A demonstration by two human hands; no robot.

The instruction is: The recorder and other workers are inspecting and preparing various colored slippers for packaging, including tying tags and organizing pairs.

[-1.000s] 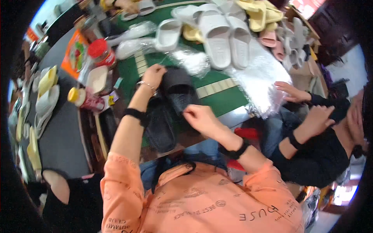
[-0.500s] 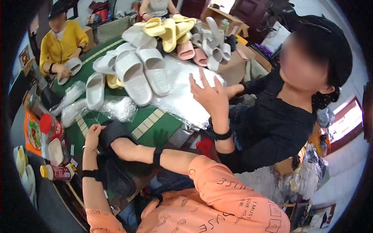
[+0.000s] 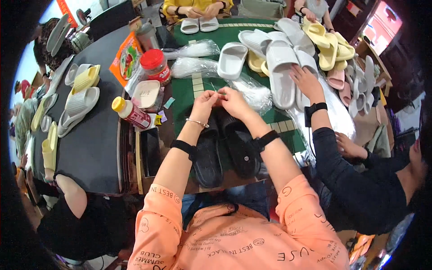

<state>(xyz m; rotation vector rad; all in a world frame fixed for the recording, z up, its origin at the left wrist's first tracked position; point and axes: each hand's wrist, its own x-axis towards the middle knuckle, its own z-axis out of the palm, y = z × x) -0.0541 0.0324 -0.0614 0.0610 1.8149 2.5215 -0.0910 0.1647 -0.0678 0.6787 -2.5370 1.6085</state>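
My left hand [image 3: 204,105] and my right hand [image 3: 236,104] meet above the table edge, fingertips pinched together. A thin clear strand [image 3: 213,86] sticks up from between them; its lower end is hidden by the fingers. Just beneath my hands lies a pair of black slippers, the left one [image 3: 208,157] and the right one [image 3: 240,150], side by side with toes pointing away from me. The right slipper carries a small round pale spot. Beyond my hands sit a grey-white slipper [image 3: 232,60] and clear bundles of thin strands [image 3: 195,67].
A red-lidded jar [image 3: 155,65], a white tub [image 3: 146,94] and a yellow-capped bottle [image 3: 130,112] stand left. Grey slippers [image 3: 281,74] and yellow slippers [image 3: 333,45] are piled at right, where a co-worker's hand [image 3: 308,83] reaches in. Another person handles slippers opposite.
The view has swung left. My right hand has come up from the black slipper to meet my left at the strand. The co-worker's hand on my right now touches a grey slipper.
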